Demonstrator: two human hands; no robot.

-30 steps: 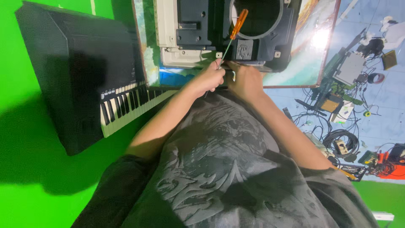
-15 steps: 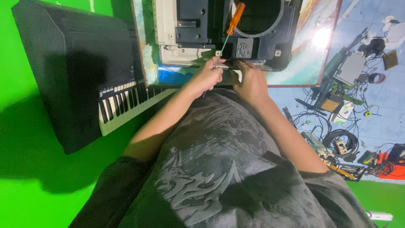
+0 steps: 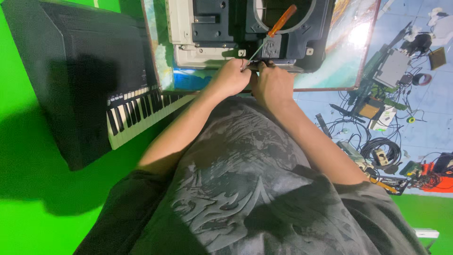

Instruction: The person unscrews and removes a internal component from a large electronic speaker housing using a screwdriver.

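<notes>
Left hand (image 3: 232, 78) closed in a loose fist at the near edge of the device (image 3: 245, 28), fingers curled around the lower end of the screwdriver shaft. Right hand (image 3: 272, 85) just beside it, touching it, fingers bent down onto the same edge; cannot tell what exactly it grips, because the fingertips are hidden.

Screwdriver (image 3: 273, 28) tilted, orange handle up and away to the right, thin metal shaft running down toward the left hand. Handle free, not held. Tip hidden between the two hands.

Device lying flat on the table (image 3: 330, 80): white casing on the left part, dark plastic frame with a big round opening on the right part. Table with a glossy colourful top and a reddish border.

Keyboard (image 3: 94, 94) on the left, black, with white and black keys near the left forearm, on a green floor. On the right, on a blue floor, cables (image 3: 377, 146) and small electronic parts, well apart from the hands.
</notes>
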